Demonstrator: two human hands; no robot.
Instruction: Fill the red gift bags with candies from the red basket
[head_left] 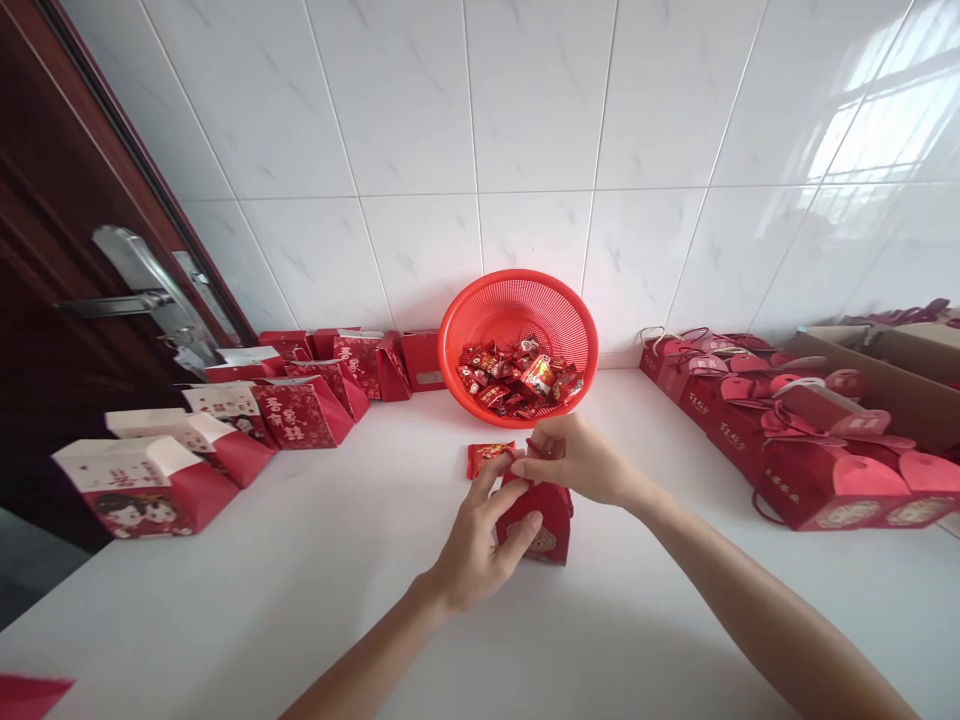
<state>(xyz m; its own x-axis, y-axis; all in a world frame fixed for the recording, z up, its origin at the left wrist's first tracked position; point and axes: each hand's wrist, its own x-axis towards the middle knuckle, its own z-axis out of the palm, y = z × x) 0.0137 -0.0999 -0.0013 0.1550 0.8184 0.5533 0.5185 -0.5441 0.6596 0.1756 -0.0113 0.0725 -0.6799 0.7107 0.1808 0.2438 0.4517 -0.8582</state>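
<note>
A small red gift box with a round gold pattern stands upright on the white table. My left hand grips it from the left, thumb on its front face and fingers around its top edge. At the box's top, my right hand pinches with thumb and forefinger on what looks like its dark red ribbon; the fingers partly hide it. Just behind the box lies a red candy packet, partly covered by my left fingers. Beyond it, a red plastic basket leans toward me, with many red-wrapped candies inside.
Several red and white paper boxes line the left side of the table. At right stand several red gift boxes with ribbon handles, beside a cardboard carton. A tiled wall closes the back; a door handle is at left.
</note>
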